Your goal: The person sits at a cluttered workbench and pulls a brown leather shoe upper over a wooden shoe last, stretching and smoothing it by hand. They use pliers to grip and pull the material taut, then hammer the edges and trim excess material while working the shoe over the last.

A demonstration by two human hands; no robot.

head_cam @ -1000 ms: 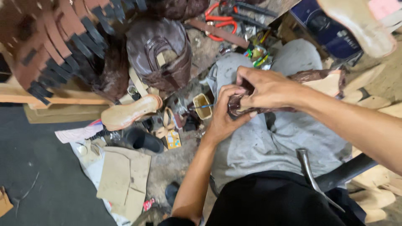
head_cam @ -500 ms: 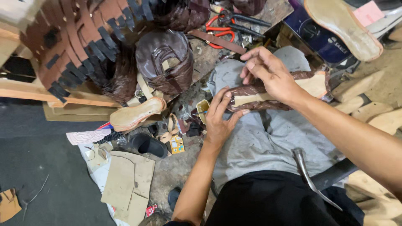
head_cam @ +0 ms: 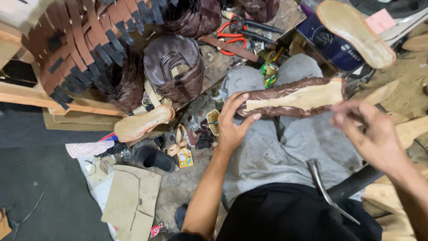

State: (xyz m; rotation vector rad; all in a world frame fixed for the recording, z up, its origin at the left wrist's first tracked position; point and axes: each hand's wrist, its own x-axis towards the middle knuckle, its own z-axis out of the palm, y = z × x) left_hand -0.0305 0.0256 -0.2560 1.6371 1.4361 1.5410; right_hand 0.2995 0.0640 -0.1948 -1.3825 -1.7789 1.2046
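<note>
A long sandal sole (head_cam: 294, 98) wrapped in brown leather, with a pale tan middle, lies across my grey-trousered knees. My left hand (head_cam: 234, 122) grips its near end, thumb underneath and fingers over the top. My right hand (head_cam: 372, 134) hovers off to the right of the sole, blurred, fingers loosely curled and holding nothing that I can see. A metal hammer (head_cam: 327, 189) rests on my lap below the right hand.
Stacks of brown leather straps (head_cam: 76, 49) and rolled leather uppers (head_cam: 174, 67) sit on the wooden bench. Orange-handled pliers (head_cam: 234, 33) lie behind. A tan sole (head_cam: 142, 122), a black slipper (head_cam: 154, 158) and cardboard pieces (head_cam: 129, 201) clutter the floor. Another sole (head_cam: 354, 31) rests top right.
My right hand has let go of the sole and pulled away to the right. The left hand keeps hold of the sole's end, which now lies stretched out flat across my knees.
</note>
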